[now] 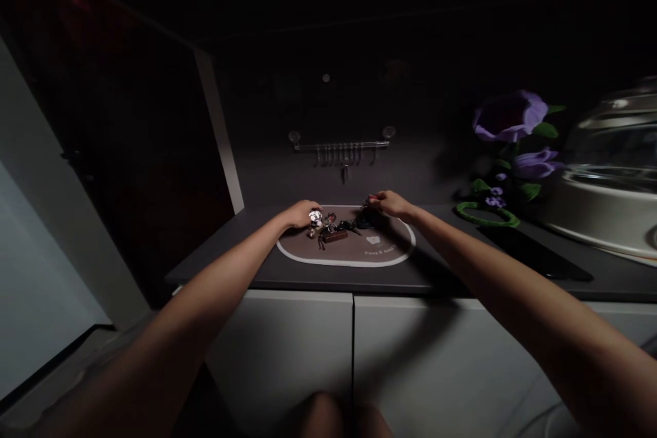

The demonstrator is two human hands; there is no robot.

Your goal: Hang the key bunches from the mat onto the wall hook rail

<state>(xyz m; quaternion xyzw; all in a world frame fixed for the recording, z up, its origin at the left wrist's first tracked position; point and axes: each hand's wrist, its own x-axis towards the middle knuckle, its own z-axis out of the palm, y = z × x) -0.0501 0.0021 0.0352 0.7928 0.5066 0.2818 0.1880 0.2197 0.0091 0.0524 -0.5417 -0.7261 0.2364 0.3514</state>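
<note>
My left hand (302, 213) reaches to the left side of a brown oval mat (354, 252), its fingers closed around a shiny white-and-silver trinket (315, 218). Close beside it lies a heap of small items that look like keys and key rings. Among them are a reddish-brown rectangular fob (335, 237) and a black piece (351, 226). At the mat's back right, my right hand (391, 204) pinches a small red-and-dark object (371, 201), too small to name. Below those fingers is a dark coiled item (365, 220).
A clear hook rail (342, 146) is fixed to the dark wall, with a small dark item (345, 170) hanging from it. To the right stand purple flowers (510, 116) with a green ring base, a black flat slab (534, 253) and a large domed appliance (610, 205). White cabinet doors (287, 342) lie below.
</note>
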